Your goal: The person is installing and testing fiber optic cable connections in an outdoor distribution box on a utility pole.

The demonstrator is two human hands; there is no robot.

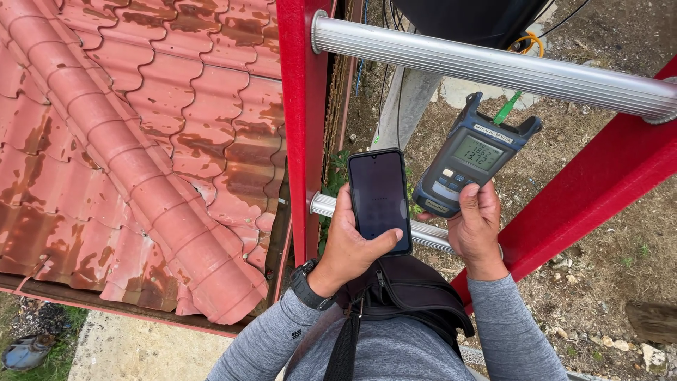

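I look down from a red ladder (302,127) with grey metal rungs (493,67). My left hand (349,247) holds a black smartphone (379,197) upright, thumb across its lower edge, screen dark. My right hand (478,226) grips a blue-grey handheld meter (471,159) with a lit digital display; a green connector (506,108) plugs into its top. Both devices sit side by side above the lower rung (430,236). A black watch (308,288) is on my left wrist.
A rusty red tiled metal roof (134,148) lies to the left of the ladder. Dirt ground with stones (606,282) is far below on the right. A black bag (402,296) hangs at my chest. Cables and a grey post (405,106) stand behind the ladder.
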